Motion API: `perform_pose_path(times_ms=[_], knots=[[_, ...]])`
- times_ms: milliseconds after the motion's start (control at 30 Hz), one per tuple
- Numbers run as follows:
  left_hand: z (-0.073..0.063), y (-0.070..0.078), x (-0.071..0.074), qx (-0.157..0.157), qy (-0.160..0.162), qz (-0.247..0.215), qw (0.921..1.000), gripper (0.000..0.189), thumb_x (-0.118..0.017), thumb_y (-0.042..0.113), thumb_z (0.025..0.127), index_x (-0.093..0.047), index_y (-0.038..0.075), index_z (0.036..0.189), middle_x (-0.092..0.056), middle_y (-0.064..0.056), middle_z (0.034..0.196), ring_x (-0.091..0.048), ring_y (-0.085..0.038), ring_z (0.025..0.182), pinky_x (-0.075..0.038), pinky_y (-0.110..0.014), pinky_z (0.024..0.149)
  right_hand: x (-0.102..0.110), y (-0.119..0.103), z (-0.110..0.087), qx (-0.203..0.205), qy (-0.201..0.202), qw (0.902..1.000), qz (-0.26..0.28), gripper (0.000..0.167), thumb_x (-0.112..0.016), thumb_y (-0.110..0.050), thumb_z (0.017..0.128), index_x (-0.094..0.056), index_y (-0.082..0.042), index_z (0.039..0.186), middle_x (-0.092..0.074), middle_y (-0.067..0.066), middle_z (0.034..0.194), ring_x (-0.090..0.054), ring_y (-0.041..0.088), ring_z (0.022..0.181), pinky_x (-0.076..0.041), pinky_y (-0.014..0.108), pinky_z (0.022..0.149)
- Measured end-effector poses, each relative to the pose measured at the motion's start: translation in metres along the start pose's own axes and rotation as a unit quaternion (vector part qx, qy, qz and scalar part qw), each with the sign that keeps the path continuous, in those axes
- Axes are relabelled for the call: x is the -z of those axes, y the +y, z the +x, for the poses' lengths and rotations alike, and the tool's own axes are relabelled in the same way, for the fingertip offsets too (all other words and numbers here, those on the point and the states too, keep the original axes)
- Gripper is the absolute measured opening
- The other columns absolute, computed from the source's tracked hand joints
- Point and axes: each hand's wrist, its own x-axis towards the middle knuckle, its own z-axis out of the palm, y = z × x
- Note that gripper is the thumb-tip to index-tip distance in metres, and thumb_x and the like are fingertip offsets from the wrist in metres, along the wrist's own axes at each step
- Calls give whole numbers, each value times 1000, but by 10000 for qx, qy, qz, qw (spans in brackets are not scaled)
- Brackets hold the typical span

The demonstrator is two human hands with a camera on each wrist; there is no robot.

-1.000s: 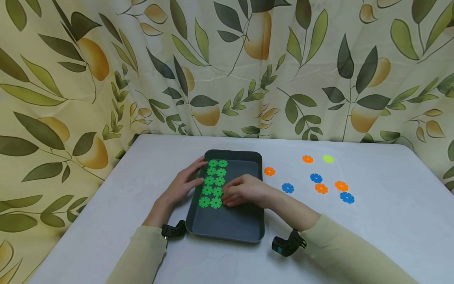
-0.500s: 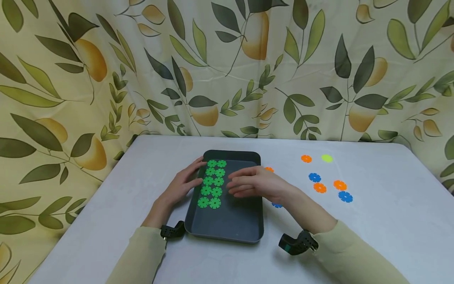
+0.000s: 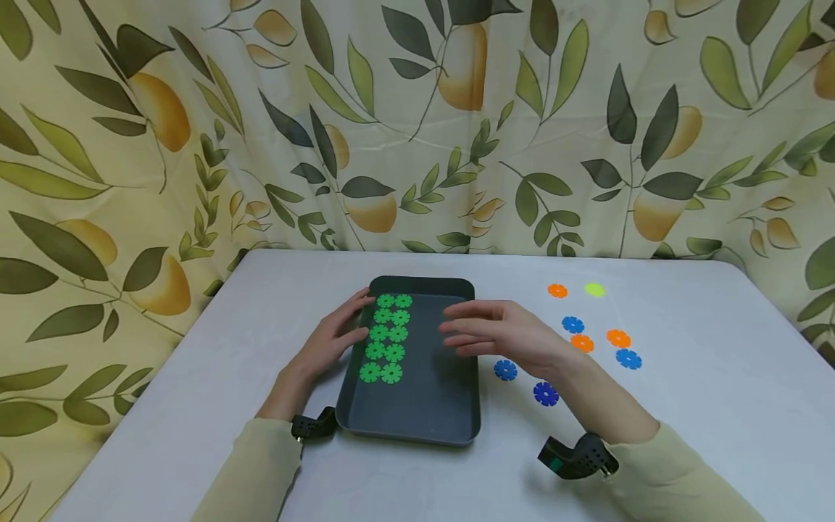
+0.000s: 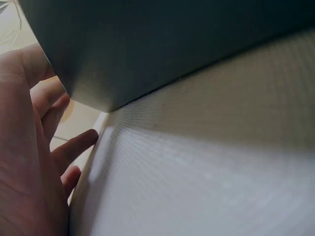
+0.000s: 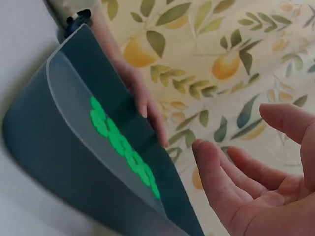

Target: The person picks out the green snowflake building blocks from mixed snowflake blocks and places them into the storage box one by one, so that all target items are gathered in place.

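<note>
A dark grey rectangular tray (image 3: 430, 413) lies on the white table. Along its left side, two columns of green notched plastic discs (image 3: 394, 333) run lengthwise, also seen as a green strip of discs (image 5: 123, 145) in the right wrist view. My left hand (image 3: 329, 341) rests at the tray's left edge, its fingers and thumb on the rim. In the left wrist view that hand (image 4: 29, 132) lies beside the tray's outer wall (image 4: 108, 73). My right hand (image 3: 505, 333) hovers over the tray's right side, fingers extended and apart from the thumb, holding nothing.
Right of the tray lie loose discs: an orange disc (image 3: 618, 338), a blue disc (image 3: 629, 359), a dark blue disc (image 3: 546, 394), a yellow-green disc (image 3: 595, 290) and several others. A patterned curtain (image 3: 417, 145) hangs behind the table. Black cameras sit on both wrists.
My right hand has lifted off the green discs and moved right, its fingers straightening. The dark blue disc has come into sight beneath my right forearm. My left hand stays at the tray's edge.
</note>
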Motion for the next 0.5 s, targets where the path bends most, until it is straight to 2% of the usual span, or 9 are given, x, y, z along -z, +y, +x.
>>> perform_pose_path(times_ms=[67,167,300,500], knots=[[0,-10,-1,27,98,28,9999,51,-58,4,100,-44,-3,149,-27,-16,163,-22,-35,150,-15,-57,119,3,0,-5,-18,150,9999,-8,49,-59,-20,103,-49,8,142,-61,23,134,-61,42,119,-54,38,94],[-3,-17,0,42,282,117,9995,50,-59,8,101,-47,2,149,-31,-12,162,-32,-35,146,-20,-57,118,9,0,-12,-60,380,9992,-112,49,-58,-21,104,-48,8,143,-60,23,135,-63,37,117,-54,37,93],[-7,-18,5,19,455,250,9986,51,-60,12,101,-47,7,150,-34,-10,161,-42,-36,140,-24,-57,116,17,1,-23,-104,682,9970,-343,52,-58,-25,104,-47,7,144,-59,23,136,-64,34,117,-54,35,93],[-11,-15,11,150,636,611,9960,53,-61,16,100,-47,9,151,-37,-8,160,-44,-35,138,-25,-59,115,30,6,-41,-24,1228,9887,-865,53,-60,-29,103,-50,2,144,-60,21,135,-63,36,117,-54,33,92]])
